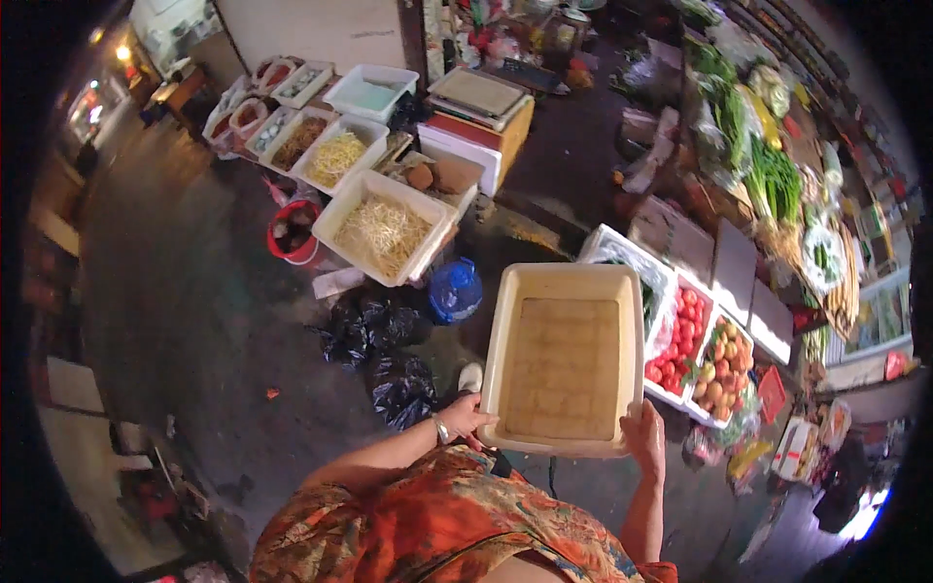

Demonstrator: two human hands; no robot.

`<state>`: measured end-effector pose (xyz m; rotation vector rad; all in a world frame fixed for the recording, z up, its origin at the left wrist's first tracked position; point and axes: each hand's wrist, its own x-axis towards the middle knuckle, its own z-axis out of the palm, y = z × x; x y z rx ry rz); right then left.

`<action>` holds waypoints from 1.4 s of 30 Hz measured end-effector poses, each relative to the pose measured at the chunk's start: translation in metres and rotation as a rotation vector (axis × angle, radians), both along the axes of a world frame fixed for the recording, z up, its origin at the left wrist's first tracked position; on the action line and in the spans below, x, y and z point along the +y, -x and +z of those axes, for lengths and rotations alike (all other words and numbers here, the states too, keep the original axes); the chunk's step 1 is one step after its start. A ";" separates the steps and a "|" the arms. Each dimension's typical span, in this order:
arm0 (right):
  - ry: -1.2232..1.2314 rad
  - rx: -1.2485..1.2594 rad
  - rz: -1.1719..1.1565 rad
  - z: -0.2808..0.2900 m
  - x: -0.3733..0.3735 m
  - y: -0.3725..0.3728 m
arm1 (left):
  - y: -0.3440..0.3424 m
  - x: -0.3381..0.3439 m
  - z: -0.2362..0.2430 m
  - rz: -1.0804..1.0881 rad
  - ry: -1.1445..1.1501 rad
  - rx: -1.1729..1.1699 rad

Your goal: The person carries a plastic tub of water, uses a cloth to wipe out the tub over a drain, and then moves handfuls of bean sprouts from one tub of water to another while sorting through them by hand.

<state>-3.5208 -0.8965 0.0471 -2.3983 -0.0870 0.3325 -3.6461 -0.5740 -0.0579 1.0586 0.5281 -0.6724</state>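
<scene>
A cream plastic tub (564, 367), rectangular and with nothing but a stained brownish bottom showing inside, is held in front of my body. Its near left corner is gripped by my left hand (461, 418), which has a metal band at the wrist. On the near right corner, my right hand (643, 435) closes over the rim. The fingers of both hands are partly hidden under the tub. Close to the tub's right side stands a white foam box of tomatoes (677, 340), beside another box of round brownish produce (721, 371).
Ahead to the left are a tub of bean sprouts (382, 233), a tub of yellow strips (335, 155) and a red bucket (293, 233). Black plastic bags (400, 384) and a blue water jug (455, 291) sit on the floor. Leafy greens (775, 185) cover a stall at right.
</scene>
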 end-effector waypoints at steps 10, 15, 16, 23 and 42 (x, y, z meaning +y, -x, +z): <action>-0.685 0.204 -0.101 -0.035 0.125 -0.226 | -0.171 0.087 -0.022 0.650 -0.180 -0.073; -0.680 0.396 -0.074 -0.076 0.126 -0.259 | -0.266 0.162 -0.029 0.727 -0.352 -0.009; -0.652 0.415 -0.059 -0.086 0.122 -0.262 | -0.281 0.174 -0.033 0.790 -0.369 -0.029; -0.637 0.626 -0.268 -0.134 0.058 -0.285 | -0.369 0.238 -0.090 1.002 -0.507 0.092; -0.384 0.835 -0.332 -0.173 -0.010 -0.448 | -0.456 0.234 -0.175 0.851 -0.946 0.136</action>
